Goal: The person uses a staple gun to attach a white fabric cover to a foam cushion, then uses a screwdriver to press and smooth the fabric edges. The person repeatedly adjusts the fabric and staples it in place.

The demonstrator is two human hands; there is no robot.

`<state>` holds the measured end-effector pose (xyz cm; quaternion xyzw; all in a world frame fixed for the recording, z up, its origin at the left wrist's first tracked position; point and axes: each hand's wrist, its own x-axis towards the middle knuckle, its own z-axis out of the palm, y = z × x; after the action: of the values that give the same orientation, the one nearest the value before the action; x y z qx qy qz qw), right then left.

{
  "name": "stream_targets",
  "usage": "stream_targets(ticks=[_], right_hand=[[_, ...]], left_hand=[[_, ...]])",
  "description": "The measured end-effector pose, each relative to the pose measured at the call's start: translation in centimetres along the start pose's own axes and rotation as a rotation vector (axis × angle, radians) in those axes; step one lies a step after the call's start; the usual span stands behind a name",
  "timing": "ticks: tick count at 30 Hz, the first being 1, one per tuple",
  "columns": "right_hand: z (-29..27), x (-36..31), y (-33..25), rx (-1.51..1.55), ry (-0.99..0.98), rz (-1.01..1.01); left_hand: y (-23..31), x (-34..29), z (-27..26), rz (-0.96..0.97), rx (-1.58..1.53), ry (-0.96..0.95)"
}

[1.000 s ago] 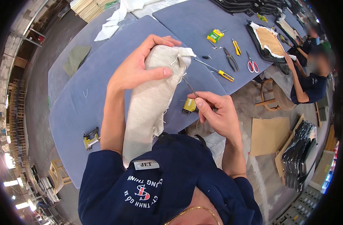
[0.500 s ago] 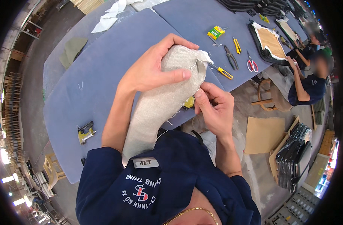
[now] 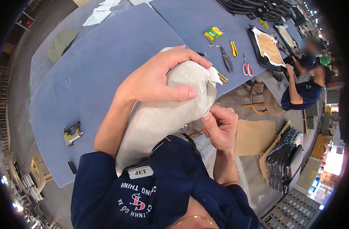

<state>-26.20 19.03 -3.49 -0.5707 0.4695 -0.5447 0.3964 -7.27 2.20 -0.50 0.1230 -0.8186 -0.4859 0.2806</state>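
A curved padded piece covered in light beige woven fabric (image 3: pixel 155 118) leans against my chest and reaches out over the table's edge. My left hand (image 3: pixel 159 80) wraps round its rounded top end, thumb on the near face and fingers over the far side. At the right side of that end, my right hand (image 3: pixel 223 125) pinches the fabric's edge between thumb and curled fingers. A fold gapes just above this pinch, and a white scrap of cloth (image 3: pixel 215 74) sticks out beside it. Loose threads hang along the lower edge.
On the blue-grey table (image 3: pixel 86 84) lie a staple gun (image 3: pixel 72 134), pliers (image 3: pixel 226 60), a yellow cutter (image 3: pixel 233 48), red-handled scissors (image 3: pixel 247 68), a yellow-handled tool (image 3: pixel 222 77) and a green-yellow box (image 3: pixel 213 33). Co-workers (image 3: pixel 302 89) handle a padded panel (image 3: pixel 268 49) at right. Wrapped panels (image 3: pixel 283 160) stand below.
The padded end sits slightly lower and turns a little more toward the right. My right hand still pinches the edge, a bit lower. The surroundings have shifted left in view.
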Motion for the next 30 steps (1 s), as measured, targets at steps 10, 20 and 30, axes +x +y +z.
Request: stream_targets(ticks=[10,20,30], right_hand=[[1.2,-1.5,-0.7,0.054,0.012,0.108],[-1.4,-0.3,-1.0,0.003,-0.139,-0.002],[-1.7,-0.1,-3.3,0.066,-0.093,0.262]], left_hand=[[0.6,-1.3,0.8,0.02,-0.029,0.066],[0.5,-1.6,1.1,0.08,0.013,0.109],[0.7,-1.5,2.0,0.059,0.1,0.13]])
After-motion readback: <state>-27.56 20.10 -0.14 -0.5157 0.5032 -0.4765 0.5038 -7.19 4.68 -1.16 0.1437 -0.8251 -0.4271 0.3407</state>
